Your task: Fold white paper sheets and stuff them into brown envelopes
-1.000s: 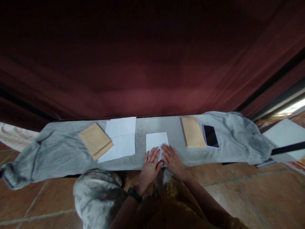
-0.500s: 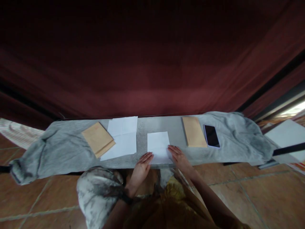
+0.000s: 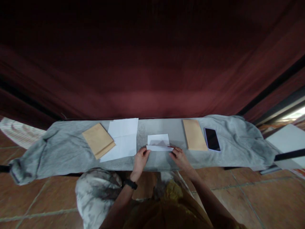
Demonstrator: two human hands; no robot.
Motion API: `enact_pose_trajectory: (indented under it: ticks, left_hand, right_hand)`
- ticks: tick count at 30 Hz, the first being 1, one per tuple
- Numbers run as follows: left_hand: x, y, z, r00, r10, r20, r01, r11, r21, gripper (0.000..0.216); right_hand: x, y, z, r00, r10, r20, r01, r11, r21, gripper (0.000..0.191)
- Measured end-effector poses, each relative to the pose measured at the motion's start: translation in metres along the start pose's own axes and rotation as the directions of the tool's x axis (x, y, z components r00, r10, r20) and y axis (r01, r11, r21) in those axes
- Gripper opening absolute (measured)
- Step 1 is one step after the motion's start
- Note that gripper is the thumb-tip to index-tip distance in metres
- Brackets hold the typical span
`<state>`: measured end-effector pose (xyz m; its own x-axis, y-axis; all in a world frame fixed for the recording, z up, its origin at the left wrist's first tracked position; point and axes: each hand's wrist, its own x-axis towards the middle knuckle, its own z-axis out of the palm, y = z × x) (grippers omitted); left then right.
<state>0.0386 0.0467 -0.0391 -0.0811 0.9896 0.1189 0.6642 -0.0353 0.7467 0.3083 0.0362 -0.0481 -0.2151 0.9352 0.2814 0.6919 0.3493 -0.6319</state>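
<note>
In front of me on the grey cloth lies a white sheet of paper [image 3: 158, 139]. Its near part is bent up and over, standing as a narrow flap across the sheet. At the flap's left end my left hand [image 3: 141, 159] pinches the paper between thumb and fingers. My right hand [image 3: 179, 157] grips the other end in the same way. Left of it rest larger white sheets [image 3: 125, 140] with a crease across them, partly under several brown envelopes [image 3: 98, 138]. Another stack of brown envelopes [image 3: 194, 135] sits to the right of the paper.
A phone [image 3: 212, 139] with a dark screen lies right of the right-hand envelopes. Grey cloth [image 3: 240, 140] covers the narrow bench and bunches at both ends. A dark red curtain [image 3: 152, 101] hangs behind it. Below is a tiled floor [image 3: 269, 190].
The paper lay flat with my hands resting on its near corners. Now its near edge has been lifted and folded away from me, with both hands pinching the ends.
</note>
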Motion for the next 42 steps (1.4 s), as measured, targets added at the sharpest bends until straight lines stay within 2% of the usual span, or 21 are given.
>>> enact_pose_trajectory:
  ticks: [3,6,10,13,18,23,33,42]
  left_hand:
    - [0.001,0.002,0.002,1.000,-0.013,-0.004,0.013,1.000,-0.009,0.018]
    - [-0.003,0.004,0.000,1.000,-0.007,0.025,0.008,0.999,-0.033,0.022]
    - [-0.014,0.003,-0.008,0.993,0.060,0.105,-0.049,0.993,-0.106,0.025]
    - [-0.018,0.003,-0.013,0.986,0.104,0.127,-0.089,0.989,-0.118,0.027]
    - [-0.010,0.013,-0.007,0.997,-0.042,0.059,0.039,0.998,0.048,0.024]
    - [0.000,0.027,-0.002,0.986,-0.165,0.031,0.157,0.971,0.182,0.026]
    - [0.026,0.042,-0.007,0.926,-0.371,0.063,0.316,0.857,0.407,0.034]
    - [0.032,0.049,-0.005,0.902,-0.429,0.054,0.348,0.794,0.498,0.036]
  right_hand:
    - [0.006,-0.001,0.005,0.995,0.084,-0.055,-0.084,0.996,0.014,0.019]
    - [0.009,-0.002,0.008,0.992,0.091,-0.093,-0.081,0.991,0.108,0.020]
    - [0.006,0.000,0.011,0.991,0.094,-0.094,-0.074,0.978,0.194,0.033]
    - [0.001,0.001,0.012,0.985,0.132,-0.109,-0.115,0.982,0.150,0.039]
    - [0.003,-0.006,0.016,0.969,0.192,-0.158,-0.216,0.965,-0.150,0.036]
    - [0.016,-0.012,0.019,0.960,0.222,-0.169,-0.266,0.915,-0.304,0.029]
    - [0.038,-0.008,0.023,0.958,0.147,-0.244,-0.230,0.906,-0.356,0.036]
    - [0.049,-0.011,0.022,0.953,0.242,-0.182,-0.295,0.878,-0.377,0.029]
